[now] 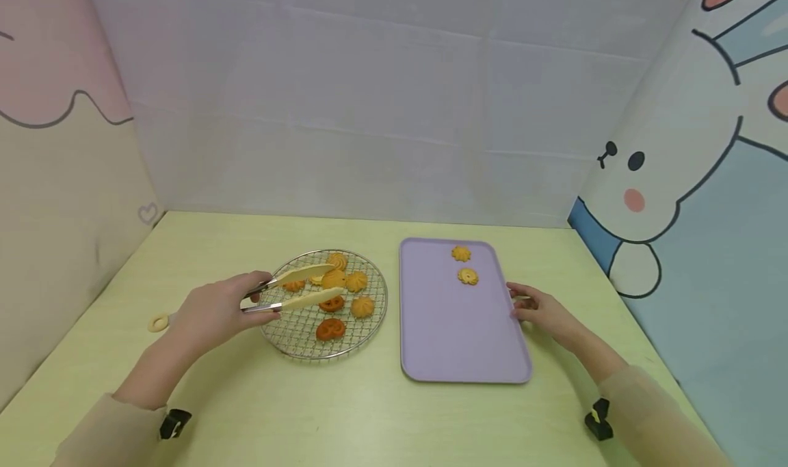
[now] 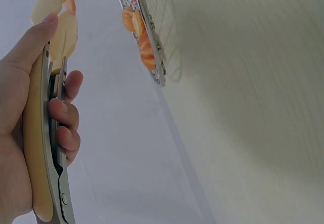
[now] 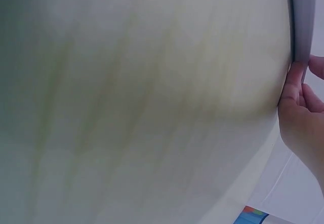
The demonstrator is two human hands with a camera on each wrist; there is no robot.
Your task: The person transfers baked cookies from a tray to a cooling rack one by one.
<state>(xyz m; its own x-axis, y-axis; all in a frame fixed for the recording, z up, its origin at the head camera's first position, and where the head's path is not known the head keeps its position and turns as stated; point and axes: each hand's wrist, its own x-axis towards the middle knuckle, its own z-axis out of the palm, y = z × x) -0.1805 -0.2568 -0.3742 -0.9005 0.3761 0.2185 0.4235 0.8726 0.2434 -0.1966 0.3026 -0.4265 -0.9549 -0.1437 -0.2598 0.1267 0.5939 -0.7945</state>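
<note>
My left hand (image 1: 215,311) grips silver tongs with cream tips (image 1: 308,298), its thumb and fingers wrapped around their arms in the left wrist view. The tongs reach over a round wire rack (image 1: 300,344). Between their tips shows a golden swirl cookie (image 1: 334,279). Other swirl cookies (image 1: 362,307) and brown pretzel-shaped cookies (image 1: 330,329) lie on the rack. On the right, my right hand (image 1: 542,311) pinches the long right edge of a purple tray (image 1: 463,337). Near the tray's far end sit a flower-shaped cookie (image 1: 461,253) and a ring-patterned cookie (image 1: 468,276).
A small cream ring-shaped handle (image 1: 158,323) pokes out on the table left of the rack, partly hidden by the left hand. Rack and tray stand side by side on a pale yellow table (image 1: 345,419). Printed panels (image 1: 695,262) and a white sheet (image 1: 369,111) enclose it.
</note>
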